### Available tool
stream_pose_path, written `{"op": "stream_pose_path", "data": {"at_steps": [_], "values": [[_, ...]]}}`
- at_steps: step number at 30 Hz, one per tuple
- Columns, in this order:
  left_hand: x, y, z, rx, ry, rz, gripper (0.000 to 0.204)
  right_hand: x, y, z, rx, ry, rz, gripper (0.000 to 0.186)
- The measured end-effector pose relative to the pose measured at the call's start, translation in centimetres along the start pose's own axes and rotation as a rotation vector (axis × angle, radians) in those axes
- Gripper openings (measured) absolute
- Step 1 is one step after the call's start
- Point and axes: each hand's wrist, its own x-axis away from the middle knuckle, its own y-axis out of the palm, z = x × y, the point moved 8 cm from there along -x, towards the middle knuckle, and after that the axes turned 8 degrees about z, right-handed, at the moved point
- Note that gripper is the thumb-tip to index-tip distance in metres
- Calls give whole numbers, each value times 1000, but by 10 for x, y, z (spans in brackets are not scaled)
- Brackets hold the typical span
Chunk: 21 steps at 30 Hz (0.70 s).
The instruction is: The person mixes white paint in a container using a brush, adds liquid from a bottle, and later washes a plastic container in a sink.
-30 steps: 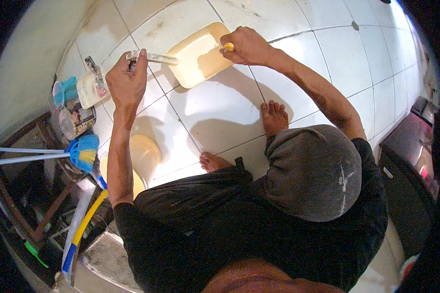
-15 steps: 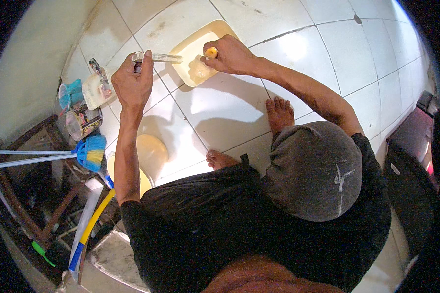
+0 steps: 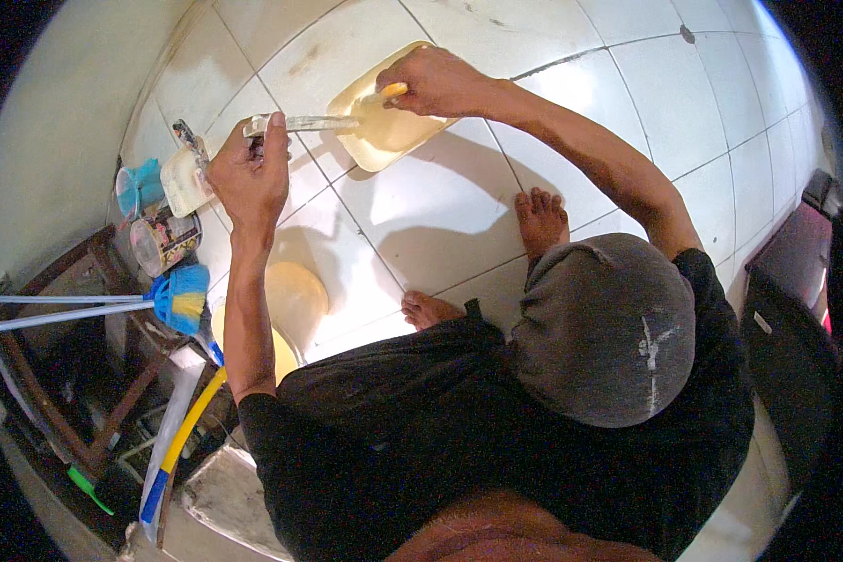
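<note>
My left hand point(image 3: 248, 173) is closed on a clear, stick-like handle point(image 3: 309, 123) that reaches to a cream rectangular tray point(image 3: 384, 136) lying on the white tiled floor point(image 3: 440, 225). My right hand point(image 3: 440, 80) is over the tray's far side. It grips a small tool with a yellow-orange handle point(image 3: 389, 91) whose tip rests inside the tray. Both arms stretch forward from my bent body. My grey cap point(image 3: 604, 328) and bare feet point(image 3: 539, 220) show below them.
By the wall at left stand a white container point(image 3: 183, 180), a blue cup point(image 3: 139, 187) and a tin can point(image 3: 159, 244). A blue broom head point(image 3: 183, 298), a yellow round bucket point(image 3: 295, 304) and a wooden frame point(image 3: 56, 375) crowd the lower left. A dark cabinet point(image 3: 796, 309) stands at right.
My right hand has come from the tray's right end to its far side, bringing the yellow-handled tool into the tray. My left hand keeps its hold on the clear handle.
</note>
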Motion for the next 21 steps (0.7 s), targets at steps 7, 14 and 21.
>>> {"op": "stream_pose_path", "data": {"at_steps": [7, 14, 21], "values": [[6, -9, 3, -6, -21, -5, 29, 9, 23, -11, -54, -40, -137, 22], [8, -16, 6, 72, -35, 12, 27, 28, 14, -16, -87, -73, -220, 25], [5, -13, 3, 117, -62, 25, 27, 39, -21, -4, -43, 44, -198, 24]]}}
